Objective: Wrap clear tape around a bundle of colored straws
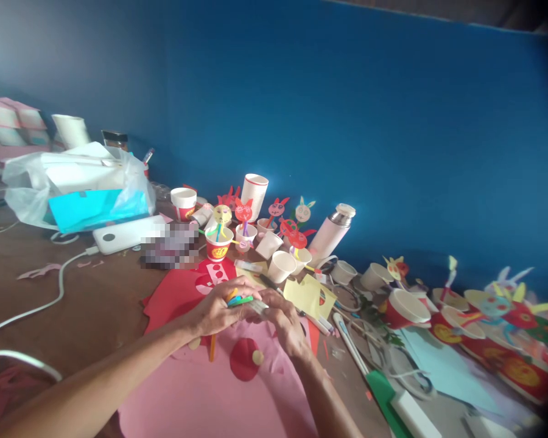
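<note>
Clutching colourful straws point(238, 299), both hands point(251, 310)

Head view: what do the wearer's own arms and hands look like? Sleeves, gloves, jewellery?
Both forearms are bare up to the frame edge, with no sleeve in view. The left hand and right hand are bare: no gloves show. No watch, bracelet or ring is visible, though the picture is soft and a thin ring could be missed. No cables or markings on the arms.

Brown table point(95, 304) under pink paper point(201, 395), red paper point(173, 298), paper cups point(281, 266).
</note>
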`<state>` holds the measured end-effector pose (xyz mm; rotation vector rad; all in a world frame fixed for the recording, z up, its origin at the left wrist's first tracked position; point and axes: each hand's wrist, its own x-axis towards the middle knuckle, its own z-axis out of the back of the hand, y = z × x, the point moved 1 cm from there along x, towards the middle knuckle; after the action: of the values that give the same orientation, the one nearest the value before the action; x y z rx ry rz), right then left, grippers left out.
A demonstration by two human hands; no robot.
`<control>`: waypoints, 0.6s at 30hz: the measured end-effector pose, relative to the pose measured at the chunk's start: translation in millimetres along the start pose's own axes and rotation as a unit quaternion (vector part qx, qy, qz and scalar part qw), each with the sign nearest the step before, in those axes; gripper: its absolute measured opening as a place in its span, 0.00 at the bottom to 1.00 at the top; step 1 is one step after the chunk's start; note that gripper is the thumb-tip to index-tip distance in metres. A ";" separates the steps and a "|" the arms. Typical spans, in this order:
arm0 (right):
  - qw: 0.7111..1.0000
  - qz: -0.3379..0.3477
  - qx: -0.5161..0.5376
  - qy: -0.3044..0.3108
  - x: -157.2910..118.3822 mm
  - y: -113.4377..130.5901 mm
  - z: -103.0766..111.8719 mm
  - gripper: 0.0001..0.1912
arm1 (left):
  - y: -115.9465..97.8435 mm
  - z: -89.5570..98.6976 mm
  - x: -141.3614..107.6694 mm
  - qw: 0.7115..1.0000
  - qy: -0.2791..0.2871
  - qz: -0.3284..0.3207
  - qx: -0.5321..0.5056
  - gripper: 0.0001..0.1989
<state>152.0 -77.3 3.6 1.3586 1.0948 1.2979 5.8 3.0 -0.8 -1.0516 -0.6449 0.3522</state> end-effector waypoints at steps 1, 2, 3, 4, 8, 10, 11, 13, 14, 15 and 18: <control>1.000 0.001 0.002 0.000 -0.3 -0.6 0.1 0.07 | -0.2 0.3 -0.1 1.000 -0.002 0.002 -0.006 0.11; 1.000 0.003 0.008 -0.002 -0.6 -1.6 0.3 0.07 | -0.6 0.7 -0.2 1.000 -0.003 0.003 -0.011 0.11; 1.000 0.006 0.015 -0.003 -0.9 -2.7 0.4 0.07 | -1.3 1.2 -0.1 1.000 -0.003 0.004 -0.017 0.11; 1.000 0.009 0.021 -0.001 -1.0 -3.7 0.5 0.07 | -1.9 1.6 0.0 1.000 -0.002 0.005 -0.022 0.11; 1.000 0.018 0.011 0.003 -0.8 -3.9 0.3 0.10 | -2.4 1.2 0.5 0.998 -0.001 0.025 -0.055 0.12; 1.000 0.026 -0.008 0.000 -0.3 -2.1 0.3 0.11 | -1.0 0.0 0.6 0.996 0.000 0.041 -0.078 0.13; 0.999 0.029 -0.016 0.000 -0.1 -1.4 0.5 0.12 | -0.2 -0.6 0.5 0.995 0.003 0.050 -0.087 0.14; 0.999 0.032 -0.027 0.001 -0.1 -1.1 1.0 0.13 | 0.9 -1.2 0.5 0.993 0.008 0.061 -0.098 0.15; 0.999 0.033 -0.031 0.001 -0.3 -1.6 1.3 0.13 | 1.0 -1.1 0.5 0.993 0.008 0.061 -0.096 0.14; 0.999 0.032 -0.033 -0.001 -0.6 -2.3 1.6 0.12 | 0.9 -0.7 0.5 0.994 0.006 0.060 -0.090 0.14; 0.999 0.023 -0.019 -0.009 -1.7 -4.8 1.3 0.10 | -0.4 1.7 0.8 0.997 -0.006 0.048 -0.059 0.12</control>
<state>153.2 -78.2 -1.4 1.3725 1.0255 1.3309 5.3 4.5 0.4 -1.1967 -0.6340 0.4074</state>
